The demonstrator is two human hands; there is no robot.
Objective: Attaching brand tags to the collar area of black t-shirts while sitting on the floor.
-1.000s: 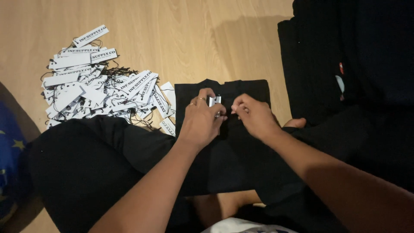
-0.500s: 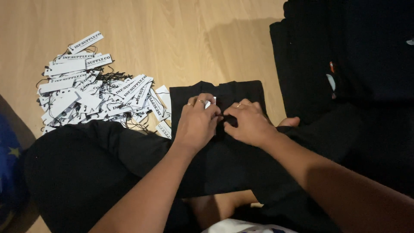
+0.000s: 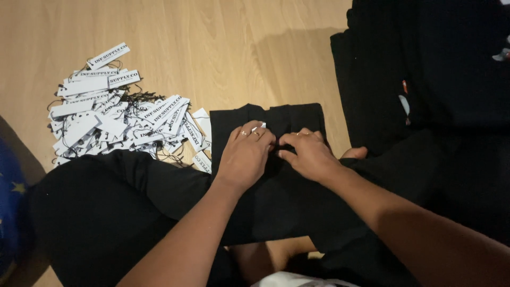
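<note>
Your left hand [image 3: 245, 155] lies palm-down on the folded black garment [image 3: 289, 119] that rests across your lap. Fingers curled and pressed close together, 2 rings visible; the tips pinch a small white tag [image 3: 261, 127], of which only a sliver shows above the knuckles.

Your right hand [image 3: 308, 155] sits just beside the left, fingertips nearly touching it. Fingers bent and bunched, pressing into the black cloth; 1 ring visible. Whether this hand also grips the tag cannot be told, since the knuckles hide the contact point.

Garment position: top edge on the wooden floor [image 3: 212, 42], lower part over your black-trousered legs [image 3: 106, 212].

Left of the garment: a loose pile of white hang tags [image 3: 114, 122] with black strings, its nearest tags touching the garment's left edge.

Right of the garment: a stack of dark clothing [image 3: 425, 69], just beside it.

Far left edge: a blue fabric item with stars [image 3: 10, 202].
</note>
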